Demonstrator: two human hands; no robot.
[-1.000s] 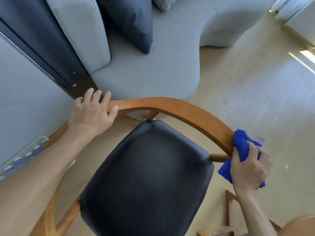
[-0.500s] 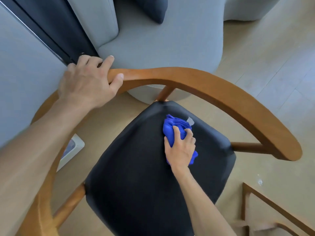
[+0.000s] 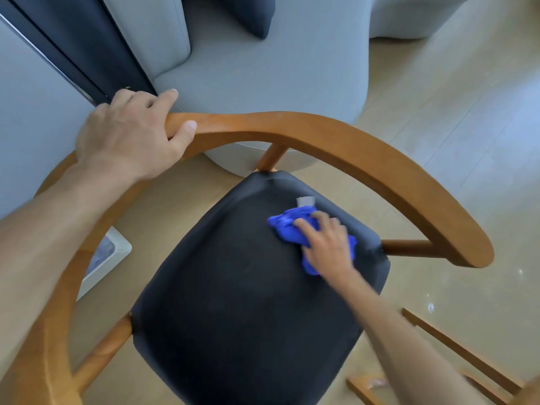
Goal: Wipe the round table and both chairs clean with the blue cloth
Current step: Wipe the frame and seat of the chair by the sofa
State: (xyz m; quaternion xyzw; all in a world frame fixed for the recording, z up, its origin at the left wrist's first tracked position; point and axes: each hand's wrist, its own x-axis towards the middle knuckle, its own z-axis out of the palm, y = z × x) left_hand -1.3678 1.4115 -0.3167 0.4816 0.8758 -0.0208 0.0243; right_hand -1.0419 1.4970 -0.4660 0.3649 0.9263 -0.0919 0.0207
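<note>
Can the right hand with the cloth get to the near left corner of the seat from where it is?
Probably yes. The right hand presses the blue cloth on the seat, and nothing lies between it and that corner. The left hand grips the backrest rail, clear of that path.

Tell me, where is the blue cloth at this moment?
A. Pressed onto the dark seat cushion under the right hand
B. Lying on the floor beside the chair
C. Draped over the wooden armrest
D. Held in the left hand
A. The blue cloth lies bunched on the dark seat cushion with the right hand on top of it, while the left hand grips the curved wooden armrest.
</note>
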